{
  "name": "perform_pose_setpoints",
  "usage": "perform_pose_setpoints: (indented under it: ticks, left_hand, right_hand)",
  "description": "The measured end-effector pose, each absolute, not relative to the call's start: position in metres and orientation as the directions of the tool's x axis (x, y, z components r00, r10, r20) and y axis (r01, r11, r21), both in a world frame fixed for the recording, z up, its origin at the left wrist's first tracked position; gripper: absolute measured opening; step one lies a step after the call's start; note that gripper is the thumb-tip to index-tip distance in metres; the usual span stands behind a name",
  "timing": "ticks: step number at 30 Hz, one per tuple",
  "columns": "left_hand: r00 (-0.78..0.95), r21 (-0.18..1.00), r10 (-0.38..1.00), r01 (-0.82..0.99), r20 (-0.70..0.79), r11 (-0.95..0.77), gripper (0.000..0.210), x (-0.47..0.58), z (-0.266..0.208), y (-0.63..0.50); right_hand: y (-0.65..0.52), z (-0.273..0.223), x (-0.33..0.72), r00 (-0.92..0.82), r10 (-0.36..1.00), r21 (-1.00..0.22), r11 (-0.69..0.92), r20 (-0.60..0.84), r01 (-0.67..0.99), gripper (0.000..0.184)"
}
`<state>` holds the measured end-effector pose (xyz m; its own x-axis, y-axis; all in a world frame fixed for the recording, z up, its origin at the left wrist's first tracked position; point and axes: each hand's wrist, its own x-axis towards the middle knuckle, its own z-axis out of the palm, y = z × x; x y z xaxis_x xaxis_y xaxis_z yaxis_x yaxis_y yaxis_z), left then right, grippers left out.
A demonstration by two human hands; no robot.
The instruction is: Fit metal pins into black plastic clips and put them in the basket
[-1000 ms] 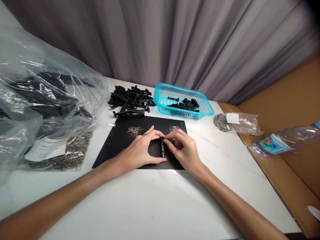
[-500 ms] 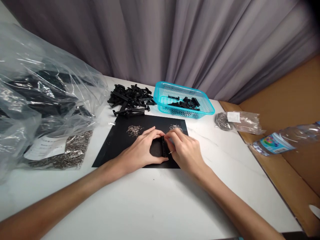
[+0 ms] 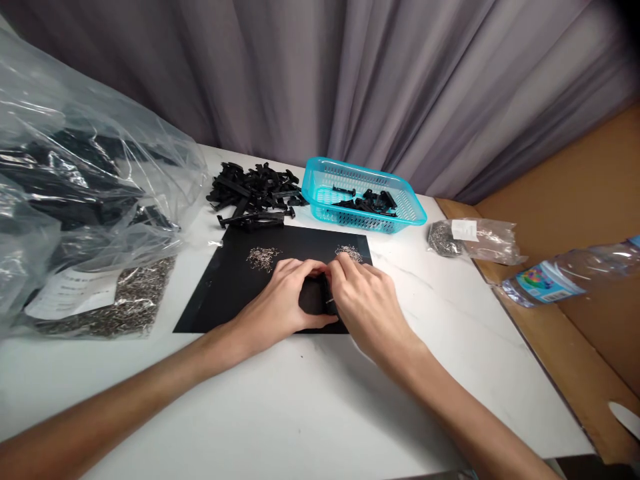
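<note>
My left hand (image 3: 277, 297) curves around a narrow black plastic part (image 3: 326, 288), its thumb at the near end and its fingers at the far end. The part is held over a black mat (image 3: 220, 293). My right hand (image 3: 363, 290) is closed, fingertips pinched against the part's upper right side. Whatever is between those fingertips is hidden. A tiny light-coloured sliver shows beside the part, too small to name. Two heaps of small metal pieces lie on the mat: a left heap (image 3: 263, 258) and a right heap (image 3: 349, 253) just beyond my right fingers.
Behind the mat are a pile of black plastic parts (image 3: 255, 190) and a blue basket (image 3: 417, 212) with similar parts. Large clear bags (image 3: 100, 180) and a bag of metal pieces (image 3: 135, 300) stand left. Rightward lie a small bag (image 3: 447, 239) and a plastic bottle (image 3: 550, 277).
The view has shifted slightly. My right hand has turned and its fingers have closed in over the black part, covering more of it. My left hand keeps its hold.
</note>
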<state>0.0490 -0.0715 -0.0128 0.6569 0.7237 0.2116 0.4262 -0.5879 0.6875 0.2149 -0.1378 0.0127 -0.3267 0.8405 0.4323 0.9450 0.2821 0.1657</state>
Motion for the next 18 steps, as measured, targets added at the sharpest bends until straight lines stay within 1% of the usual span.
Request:
perform_pose_setpoints:
  ticks: [2, 4, 5, 9, 11, 13, 18]
  left_hand:
    - [0.664, 0.684, 0.716, 0.421, 0.214, -0.595, 0.057, 0.049, -0.013, -0.072]
    - [0.668, 0.684, 0.713, 0.419, 0.214, -0.598, 0.057, 0.049, -0.014, -0.072]
    - [0.666, 0.684, 0.715, 0.421, 0.213, -0.596, 0.057, 0.049, -0.014, -0.072]
    - [0.643, 0.673, 0.737, 0.454, 0.206, -0.584, 0.053, 0.049, -0.012, -0.07]
    - [0.644, 0.67, 0.739, 0.462, 0.198, -0.582, 0.052, 0.048, -0.011, -0.07]
    - [0.649, 0.674, 0.736, 0.459, 0.19, -0.579, 0.05, 0.048, -0.01, -0.07]
    - [0.635, 0.672, 0.747, 0.468, 0.196, -0.574, 0.052, 0.047, -0.008, -0.07]
  right_hand:
    - [-0.138, 0.013, 0.214, -0.34, 0.842, 0.206, 0.276, 0.419, 0.939, 0.029]
    - [-0.138, 0.011, 0.214, -0.33, 0.84, 0.201, 0.267, 0.431, 0.942, 0.028]
    - [-0.137, 0.008, 0.214, -0.309, 0.837, 0.171, 0.259, 0.452, 0.951, 0.025]
    - [-0.134, -0.012, 0.222, -0.183, 0.794, -0.035, 0.249, 0.58, 0.968, 0.012]
    - [-0.133, -0.022, 0.226, -0.173, 0.757, -0.06, 0.27, 0.63, 0.961, 0.012]
    - [-0.134, -0.029, 0.228, -0.209, 0.728, -0.02, 0.292, 0.652, 0.956, 0.013]
    - [-0.132, -0.032, 0.229, -0.321, 0.65, 0.152, 0.303, 0.689, 0.941, 0.011]
